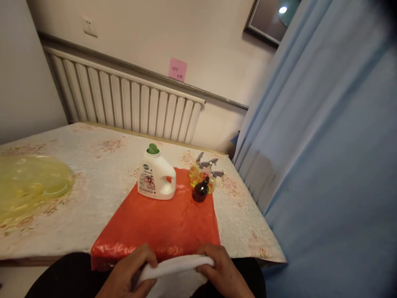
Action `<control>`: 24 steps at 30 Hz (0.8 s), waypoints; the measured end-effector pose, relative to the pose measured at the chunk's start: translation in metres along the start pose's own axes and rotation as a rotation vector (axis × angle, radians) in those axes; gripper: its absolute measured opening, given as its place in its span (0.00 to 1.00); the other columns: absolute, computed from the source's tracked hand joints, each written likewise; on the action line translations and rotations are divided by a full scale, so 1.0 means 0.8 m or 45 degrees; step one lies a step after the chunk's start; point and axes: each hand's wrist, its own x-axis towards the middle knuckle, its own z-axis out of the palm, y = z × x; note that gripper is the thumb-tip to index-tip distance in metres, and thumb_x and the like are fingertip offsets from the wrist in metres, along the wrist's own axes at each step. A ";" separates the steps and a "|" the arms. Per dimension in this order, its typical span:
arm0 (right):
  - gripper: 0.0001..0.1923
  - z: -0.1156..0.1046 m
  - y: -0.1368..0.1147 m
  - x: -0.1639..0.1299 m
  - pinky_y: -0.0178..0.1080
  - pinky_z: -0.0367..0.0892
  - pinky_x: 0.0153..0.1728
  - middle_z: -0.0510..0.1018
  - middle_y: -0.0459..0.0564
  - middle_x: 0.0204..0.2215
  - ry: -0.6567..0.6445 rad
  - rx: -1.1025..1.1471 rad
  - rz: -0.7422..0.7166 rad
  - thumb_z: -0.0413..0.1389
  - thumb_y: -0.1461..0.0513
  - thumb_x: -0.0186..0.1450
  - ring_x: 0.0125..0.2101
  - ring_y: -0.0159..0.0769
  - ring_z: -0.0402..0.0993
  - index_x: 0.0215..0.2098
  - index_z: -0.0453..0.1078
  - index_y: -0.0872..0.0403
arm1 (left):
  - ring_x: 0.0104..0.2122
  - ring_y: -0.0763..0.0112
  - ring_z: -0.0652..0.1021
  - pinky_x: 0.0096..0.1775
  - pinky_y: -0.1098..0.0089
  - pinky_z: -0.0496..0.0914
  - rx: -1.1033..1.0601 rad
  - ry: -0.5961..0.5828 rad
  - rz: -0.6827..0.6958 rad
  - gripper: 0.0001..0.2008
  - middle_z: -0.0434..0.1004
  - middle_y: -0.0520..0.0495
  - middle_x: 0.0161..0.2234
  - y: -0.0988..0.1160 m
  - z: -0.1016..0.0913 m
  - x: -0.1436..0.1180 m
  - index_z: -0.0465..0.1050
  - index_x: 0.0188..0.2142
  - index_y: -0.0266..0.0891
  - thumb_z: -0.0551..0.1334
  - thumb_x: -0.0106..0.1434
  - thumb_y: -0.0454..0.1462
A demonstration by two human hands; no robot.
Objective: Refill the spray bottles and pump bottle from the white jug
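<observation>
Between my two hands, low in the head view and over my lap, is a folded white cloth (178,265). My left hand (132,271) pinches its left end, and the fingers of my right hand (220,267) are closed on its right end. Just beyond them a red plastic sheet (155,223) covers part of the bed. On it stands a white jug (155,178) with a handle, a printed label and something green in its neck. To the right are several small spray bottles (196,174) with yellow liquid and grey triggers, and a dark round bottle (201,191).
A floral sheet (108,165) covers the bed. A clear yellow plastic object (31,186) lies at the left. Behind are a white radiator (124,95) and a wall with a pink note (178,69). A blue curtain (310,145) hangs along the right side.
</observation>
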 end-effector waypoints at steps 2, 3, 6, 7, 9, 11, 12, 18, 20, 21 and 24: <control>0.08 -0.012 0.001 0.001 0.35 0.65 0.34 0.80 0.44 0.30 0.011 0.004 0.011 0.58 0.66 0.60 0.33 0.39 0.75 0.32 0.78 0.47 | 0.30 0.66 0.74 0.34 0.71 0.69 -0.025 -0.009 -0.036 0.03 0.74 0.53 0.29 0.004 0.005 0.015 0.69 0.31 0.45 0.61 0.54 0.38; 0.08 -0.019 0.001 0.002 0.34 0.65 0.34 0.80 0.44 0.29 0.016 0.009 0.015 0.57 0.66 0.60 0.33 0.38 0.75 0.32 0.78 0.48 | 0.30 0.66 0.73 0.33 0.71 0.68 -0.040 0.004 -0.060 0.04 0.74 0.53 0.29 0.006 0.007 0.022 0.68 0.30 0.44 0.60 0.54 0.38; 0.07 -0.039 0.001 0.006 0.34 0.64 0.33 0.79 0.43 0.28 0.022 0.024 0.006 0.57 0.65 0.59 0.31 0.37 0.74 0.31 0.77 0.49 | 0.29 0.67 0.71 0.33 0.71 0.67 -0.084 0.014 -0.122 0.05 0.71 0.55 0.28 0.015 0.014 0.041 0.67 0.31 0.44 0.59 0.53 0.39; 0.07 -0.046 0.002 0.008 0.33 0.64 0.32 0.79 0.43 0.28 0.020 0.024 0.000 0.57 0.65 0.59 0.31 0.37 0.74 0.31 0.77 0.49 | 0.29 0.68 0.71 0.33 0.71 0.66 -0.097 0.005 -0.144 0.06 0.70 0.55 0.28 0.018 0.015 0.047 0.67 0.31 0.43 0.59 0.53 0.40; 0.07 -0.059 0.007 0.015 0.33 0.64 0.33 0.79 0.43 0.28 0.021 0.018 -0.011 0.57 0.65 0.59 0.32 0.37 0.74 0.32 0.77 0.49 | 0.29 0.68 0.69 0.32 0.72 0.65 -0.135 -0.012 -0.201 0.07 0.68 0.56 0.27 0.020 0.017 0.062 0.67 0.32 0.43 0.60 0.52 0.40; 0.07 -0.068 0.018 0.030 0.33 0.65 0.33 0.80 0.43 0.29 0.031 -0.007 -0.025 0.57 0.64 0.59 0.32 0.37 0.75 0.33 0.77 0.50 | 0.27 0.70 0.68 0.29 0.73 0.63 -0.204 -0.024 -0.249 0.09 0.64 0.58 0.25 0.015 0.021 0.082 0.66 0.33 0.43 0.60 0.52 0.40; 0.07 -0.070 0.025 0.040 0.33 0.66 0.34 0.80 0.44 0.30 0.043 -0.035 -0.037 0.57 0.64 0.60 0.33 0.37 0.76 0.33 0.77 0.51 | 0.26 0.71 0.67 0.27 0.74 0.61 -0.257 -0.036 -0.258 0.10 0.63 0.59 0.24 0.008 0.024 0.094 0.66 0.32 0.43 0.61 0.51 0.41; 0.09 -0.051 0.092 0.123 0.38 0.72 0.40 0.82 0.48 0.34 0.231 -0.269 -0.014 0.55 0.65 0.60 0.36 0.40 0.78 0.36 0.76 0.54 | 0.38 0.65 0.78 0.39 0.70 0.72 0.002 0.139 -0.363 0.17 0.77 0.48 0.38 -0.073 0.060 0.177 0.68 0.47 0.38 0.58 0.58 0.37; 0.14 -0.034 0.115 0.138 0.46 0.71 0.47 0.82 0.56 0.39 0.348 -0.361 0.017 0.54 0.68 0.59 0.42 0.47 0.78 0.42 0.76 0.58 | 0.42 0.63 0.79 0.44 0.67 0.72 0.110 0.144 -0.414 0.22 0.78 0.42 0.44 -0.100 0.070 0.191 0.67 0.51 0.34 0.59 0.55 0.32; 0.18 -0.024 0.125 0.142 0.51 0.68 0.52 0.81 0.60 0.44 0.396 -0.407 0.017 0.54 0.69 0.59 0.47 0.51 0.76 0.47 0.75 0.59 | 0.43 0.61 0.79 0.46 0.65 0.72 0.172 0.132 -0.429 0.23 0.79 0.41 0.44 -0.110 0.074 0.192 0.68 0.51 0.33 0.59 0.54 0.30; 0.24 0.007 0.144 0.139 0.56 0.59 0.61 0.74 0.63 0.56 0.457 -0.502 -0.045 0.53 0.70 0.61 0.59 0.53 0.67 0.56 0.70 0.59 | 0.51 0.55 0.76 0.54 0.58 0.68 0.352 0.145 -0.414 0.22 0.77 0.36 0.49 -0.127 0.087 0.177 0.69 0.52 0.31 0.57 0.57 0.31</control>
